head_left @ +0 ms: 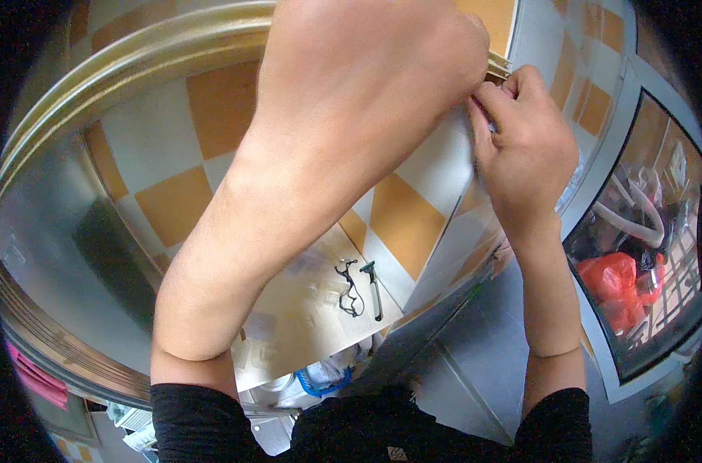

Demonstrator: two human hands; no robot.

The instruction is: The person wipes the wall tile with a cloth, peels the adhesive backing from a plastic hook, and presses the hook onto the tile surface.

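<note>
Gold-toned rail (138, 65) near right hand (530, 139); orange-and-white tiled wall (223, 108); cream shelf (304, 343)

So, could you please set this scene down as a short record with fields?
Left hand: raised at the top; fingertips and grip hidden
Right hand: beside it, near a narrow gold-coloured metal strip; whether anything is held is unclear
Wall: orange and white square tiles
Pale flat shelf: black-handled razor, thin black cord
Beyond shelf edge: blue plastic basket
Far right: red plastic bag
</note>
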